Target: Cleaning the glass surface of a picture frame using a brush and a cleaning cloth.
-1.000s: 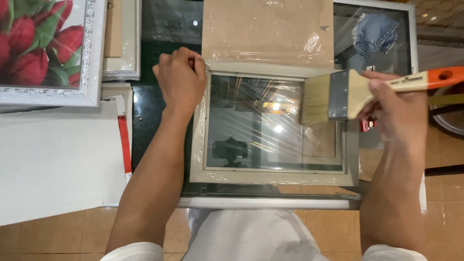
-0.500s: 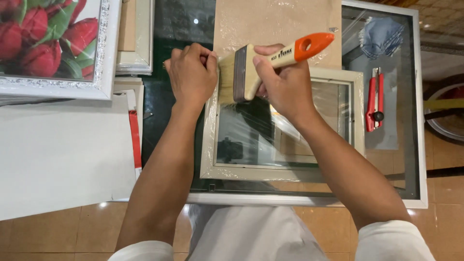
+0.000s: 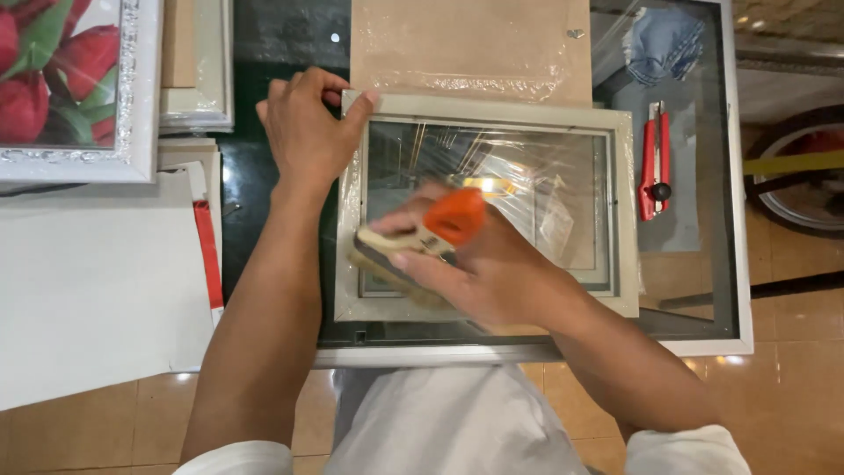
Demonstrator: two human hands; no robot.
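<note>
head view: the right hand (image 3: 492,264) is closed around one orange-handled brush (image 3: 422,242), bristles down on the lower left of the one pale picture frame (image 3: 492,211) on the glass table (image 3: 734,264). the left hand (image 3: 303,132) pinches the frame's top left corner. half a second ago the brush was up at that top edge. one red utility knife (image 3: 653,160) lies just right of the frame.

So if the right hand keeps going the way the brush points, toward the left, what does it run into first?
Most likely the frame's left rail: the right hand holds the brush on the glass, bristles leftward. Beyond the rail lies the left forearm, though its height above the table is unclear.
</note>
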